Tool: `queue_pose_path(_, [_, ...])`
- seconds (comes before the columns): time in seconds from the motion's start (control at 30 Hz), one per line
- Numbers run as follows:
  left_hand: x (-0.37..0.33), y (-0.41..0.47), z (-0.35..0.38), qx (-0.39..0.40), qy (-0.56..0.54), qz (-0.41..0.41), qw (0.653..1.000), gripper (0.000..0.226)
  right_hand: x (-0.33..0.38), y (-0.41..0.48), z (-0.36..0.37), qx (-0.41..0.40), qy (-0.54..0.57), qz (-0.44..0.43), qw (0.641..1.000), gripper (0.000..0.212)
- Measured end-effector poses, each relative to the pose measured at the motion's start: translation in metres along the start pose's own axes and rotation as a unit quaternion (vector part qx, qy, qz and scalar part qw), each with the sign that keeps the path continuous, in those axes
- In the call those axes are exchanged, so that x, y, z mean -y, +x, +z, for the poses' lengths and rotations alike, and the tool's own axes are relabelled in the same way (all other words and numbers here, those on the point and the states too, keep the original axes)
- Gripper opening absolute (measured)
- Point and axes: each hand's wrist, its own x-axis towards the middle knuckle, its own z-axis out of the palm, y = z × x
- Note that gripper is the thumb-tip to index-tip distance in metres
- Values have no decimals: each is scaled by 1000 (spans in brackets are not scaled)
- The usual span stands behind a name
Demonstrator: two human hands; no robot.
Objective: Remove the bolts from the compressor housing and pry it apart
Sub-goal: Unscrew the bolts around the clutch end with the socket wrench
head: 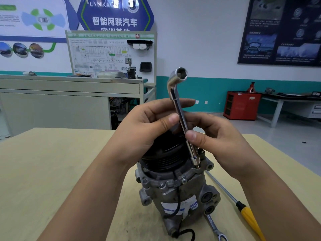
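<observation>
The left hand pinched the polished steel L-shaped socket wrench between thumb and fingers. The right hand pinched it lower down. Its hexagonal lower end sat on the upright grey cast compressor housing, under a black ribbed pulley. The housing stood on a pale wooden table, beside a yellow-handled screwdriver. A blue wall sign read "智能网联汽车".

Pale wooden tabletop in front. Behind it, grey cabinet carrying a white wiring-diagram board, below a blue hexagonal sign. Far right, red cabinet beside a dark workbench; above, dark poster over a teal wall band.
</observation>
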Motion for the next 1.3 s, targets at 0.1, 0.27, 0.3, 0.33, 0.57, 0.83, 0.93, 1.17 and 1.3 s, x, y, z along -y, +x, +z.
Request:
queue_pose_path(0.1, [1, 1, 0, -37, 24, 4, 999, 21, -3, 0, -2, -9, -5, 10, 1000, 24])
queue_pose_path(0.27, [3, 2, -1, -56, 43, 8, 997, 15, -4, 1, -2, -10, -10, 7, 1000, 17])
queue_pose_path(0.3, [3, 3, -1, -57, 49, 9, 997, 14, -3, 1, -2, -6, -10, 6, 1000, 15])
queue_pose_path(0.33, [3, 3, -1, -57, 59, 11, 997, 13, -2, 1, -1, -2, -10, 4, 1000, 14])
queue_pose_path(0.57, [3, 2, -1, -64, 81, 14, 995, 15, 0, 0, 0, 3, -7, 8, 1000, 28])
queue_pose_path(0.83, [3, 1, -1, -38, 20, 17, 999, 16, -1, 0, -1, -12, -21, 5, 1000, 22])
queue_pose_path(0.93, [2, 0, -4, -23, -11, 12, 1000, 23, -3, -1, -1, -7, -22, 9, 1000, 18])
queue_pose_path(1.17, [4, 1, -3, -42, 7, 21, 999, 18, -2, 0, 0, -10, -21, 12, 1000, 11])
queue_pose_path(1.3, [5, 2, -3, -64, 15, 25, 997, 15, -2, -1, 0, -13, -19, 14, 1000, 13])
